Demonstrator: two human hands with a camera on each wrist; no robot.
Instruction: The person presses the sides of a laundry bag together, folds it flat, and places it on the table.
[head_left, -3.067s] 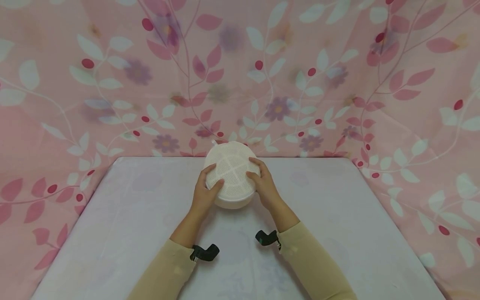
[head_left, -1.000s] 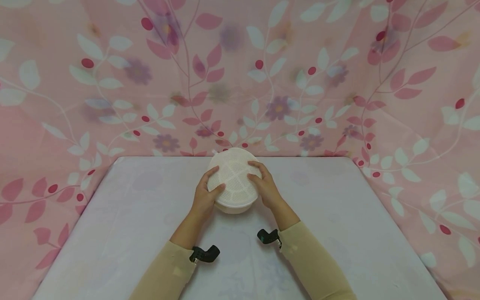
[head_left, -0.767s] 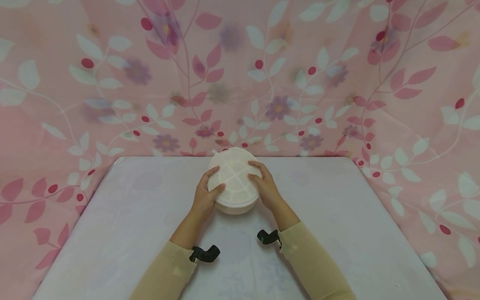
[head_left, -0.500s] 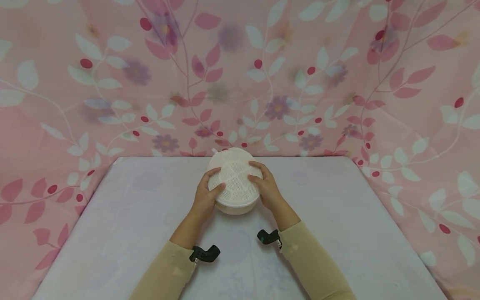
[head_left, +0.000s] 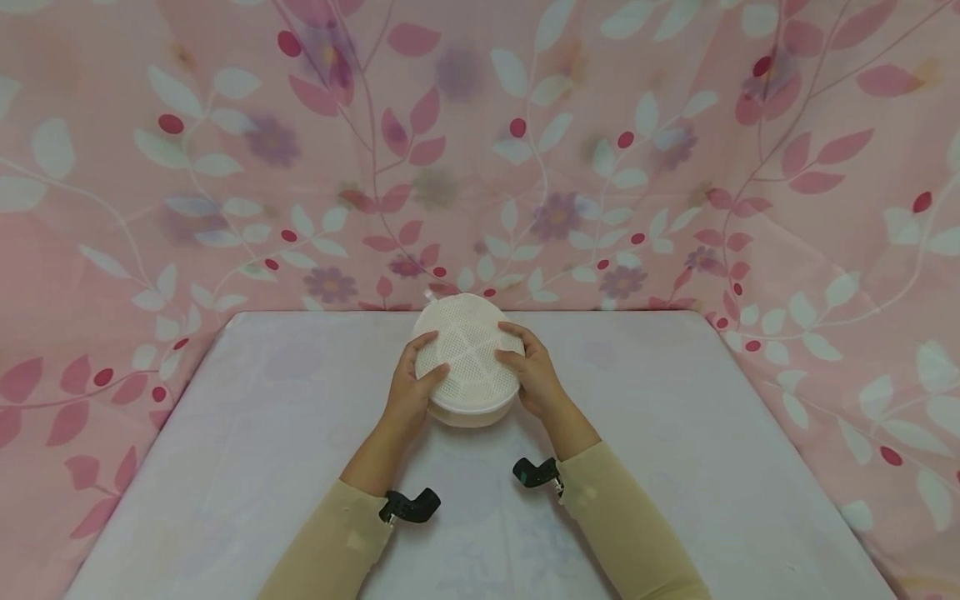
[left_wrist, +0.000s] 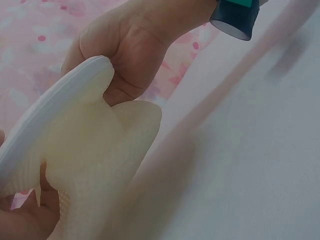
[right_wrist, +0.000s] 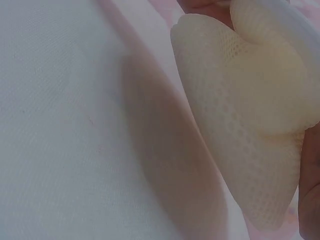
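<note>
Both hands hold a round, off-white mesh laundry bag above the far middle of the table, its flat face tilted up in the head view. At its left side the left hand grips the edge, thumb on the mesh face. My right hand grips the opposite edge in the same way. A small pale tab sticks out at the far left of the rim. In the right wrist view the soft side wall of the bag is dented inward below the smooth white rim. Parts of the fingers are hidden behind the bag.
A table with a pale cloth lies beneath the bag, whose shadow falls on it. Pink floral curtain hangs behind and at both sides. Black camera mounts stick out from the wrists over beige sleeves.
Compared with the earliest frame, the bag sits slightly lower in the head view and its near rim has dropped a little. Over the last second it barely shifts; both hands keep their grip.
</note>
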